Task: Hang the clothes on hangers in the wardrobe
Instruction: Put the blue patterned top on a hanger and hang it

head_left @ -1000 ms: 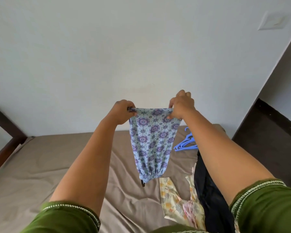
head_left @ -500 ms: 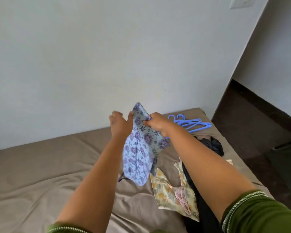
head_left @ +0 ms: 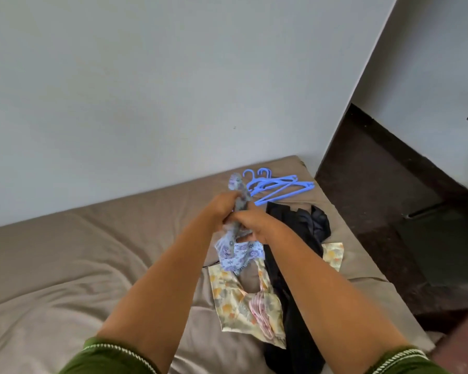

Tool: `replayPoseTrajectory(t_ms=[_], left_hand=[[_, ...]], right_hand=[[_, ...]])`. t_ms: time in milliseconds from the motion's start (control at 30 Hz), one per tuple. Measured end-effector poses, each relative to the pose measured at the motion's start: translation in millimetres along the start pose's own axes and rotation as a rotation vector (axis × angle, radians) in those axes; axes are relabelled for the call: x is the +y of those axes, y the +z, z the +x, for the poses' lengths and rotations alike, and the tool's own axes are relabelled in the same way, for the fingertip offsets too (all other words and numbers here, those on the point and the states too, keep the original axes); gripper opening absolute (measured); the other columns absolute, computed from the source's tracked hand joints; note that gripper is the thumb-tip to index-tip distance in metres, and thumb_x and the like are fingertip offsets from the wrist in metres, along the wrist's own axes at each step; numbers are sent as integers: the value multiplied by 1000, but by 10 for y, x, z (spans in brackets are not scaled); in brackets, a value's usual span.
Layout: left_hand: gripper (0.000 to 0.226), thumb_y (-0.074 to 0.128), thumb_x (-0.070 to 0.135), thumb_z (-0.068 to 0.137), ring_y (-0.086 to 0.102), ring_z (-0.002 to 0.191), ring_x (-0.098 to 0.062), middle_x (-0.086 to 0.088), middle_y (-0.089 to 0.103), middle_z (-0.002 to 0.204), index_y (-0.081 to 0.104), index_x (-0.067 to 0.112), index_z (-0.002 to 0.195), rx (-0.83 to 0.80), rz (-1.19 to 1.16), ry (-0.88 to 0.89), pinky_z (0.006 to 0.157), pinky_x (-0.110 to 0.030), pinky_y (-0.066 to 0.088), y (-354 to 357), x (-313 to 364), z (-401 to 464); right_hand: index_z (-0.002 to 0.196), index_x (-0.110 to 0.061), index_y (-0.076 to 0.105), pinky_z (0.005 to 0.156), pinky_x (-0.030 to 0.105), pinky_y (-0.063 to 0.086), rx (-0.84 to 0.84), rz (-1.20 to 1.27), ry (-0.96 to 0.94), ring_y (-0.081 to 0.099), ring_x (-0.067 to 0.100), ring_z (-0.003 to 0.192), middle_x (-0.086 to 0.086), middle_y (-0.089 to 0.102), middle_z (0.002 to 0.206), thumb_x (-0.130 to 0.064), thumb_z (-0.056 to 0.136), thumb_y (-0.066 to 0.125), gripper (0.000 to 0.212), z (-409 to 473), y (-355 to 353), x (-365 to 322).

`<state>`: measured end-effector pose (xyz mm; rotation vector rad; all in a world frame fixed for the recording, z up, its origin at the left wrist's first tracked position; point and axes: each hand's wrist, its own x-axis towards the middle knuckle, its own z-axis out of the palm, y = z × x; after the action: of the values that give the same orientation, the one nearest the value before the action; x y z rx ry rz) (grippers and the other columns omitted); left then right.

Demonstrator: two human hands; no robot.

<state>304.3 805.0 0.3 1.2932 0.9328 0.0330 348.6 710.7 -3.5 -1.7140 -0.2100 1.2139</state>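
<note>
Blue patterned garment [head_left: 234, 247] bunched above the bed [head_left: 65, 265], left hand [head_left: 222, 205] and right hand [head_left: 250, 222] both clenched on it, blue hangers [head_left: 278, 187] lying just beyond, near the wall.

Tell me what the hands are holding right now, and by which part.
Both the left hand and right hand grip the blue patterned garment, bunched around its middle; which part exactly cannot be told.

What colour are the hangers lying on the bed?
Blue: the hangers lie in a small pile near the bed's far corner, seen in the head view.
</note>
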Motion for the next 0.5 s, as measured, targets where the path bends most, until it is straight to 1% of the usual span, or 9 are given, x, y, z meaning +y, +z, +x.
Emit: replayPoseTrajectory(t_ms=[67, 100, 167, 267, 300, 333, 400, 467, 500], left_hand=[[27, 46, 21, 98, 55, 62, -19, -5, 67, 71, 65, 12, 82, -147, 14, -37, 52, -22, 48, 278, -30, 213], [27, 44, 21, 99, 57, 63, -19, -6, 68, 75, 65, 12, 87, -207, 6, -52, 51, -23, 48, 396, -65, 334], [24, 46, 20, 99, 63, 66, -17, -8, 70, 82, 66, 9, 93, -223, 29, -47, 55, -23, 51, 548, -211, 687], [18, 52, 10, 96, 64, 57, -11, -4, 69, 69, 65, 0, 100, -19, 202, 7, 56, -23, 51, 597, -634, 1378], [16, 54, 7, 92, 65, 59, -14, -4, 67, 65, 65, -2, 98, 49, 244, -20, 61, -28, 54, 572, -815, 1645], [14, 55, 9, 87, 68, 69, -23, -8, 66, 68, 64, 0, 93, 105, 317, -66, 70, -35, 57, 527, -1038, 1939], [12, 55, 15, 84, 66, 92, -35, -17, 66, 88, 60, 6, 90, 186, 500, -148, 82, -42, 54, 454, -1353, 2399], [27, 53, 19, 90, 61, 102, -36, -19, 62, 108, 55, 7, 114, 255, 639, -147, 83, -38, 50, 437, -1483, 2705], [36, 52, 21, 92, 59, 106, -36, -19, 60, 116, 50, 8, 126, 273, 665, -138, 84, -36, 48, 439, -1518, 2858]], right_hand=[[118, -23, 58, 64, 34, 57, 117, 45, 9, 68, 20, 83, 6, 70, 103, -12, 76, 68, 44, 212, -239, 162], [121, -23, 56, 61, 32, 55, 173, 70, -1, 68, 20, 82, 7, 70, 103, -15, 80, 63, 43, 351, -390, 261], [123, -17, 57, 59, 31, 52, 226, 205, 55, 69, 24, 82, 10, 70, 101, -16, 91, 52, 33, 571, -676, 424], [111, -5, 53, 68, 35, 48, 308, 342, 201, 56, 26, 73, 11, 58, 90, -1, 97, 42, 19, 794, -1042, 581], [105, -6, 50, 72, 34, 45, 346, 352, 240, 50, 23, 71, 10, 52, 85, 4, 95, 40, 17, 966, -1157, 676], [101, -6, 48, 73, 34, 43, 373, 395, 279, 46, 23, 70, 10, 48, 84, 8, 94, 39, 18, 1087, -1242, 742], [95, -5, 46, 73, 34, 39, 406, 449, 344, 41, 25, 73, 14, 46, 93, 13, 93, 36, 20, 1337, -1345, 805], [88, -5, 44, 72, 34, 29, 404, 505, 354, 37, 27, 72, 18, 45, 109, 14, 93, 35, 22, 1589, -1384, 852], [85, -6, 44, 69, 37, 35, 384, 565, 355, 40, 30, 73, 7, 31, 102, 13, 93, 35, 23, 1686, -1373, 862]])
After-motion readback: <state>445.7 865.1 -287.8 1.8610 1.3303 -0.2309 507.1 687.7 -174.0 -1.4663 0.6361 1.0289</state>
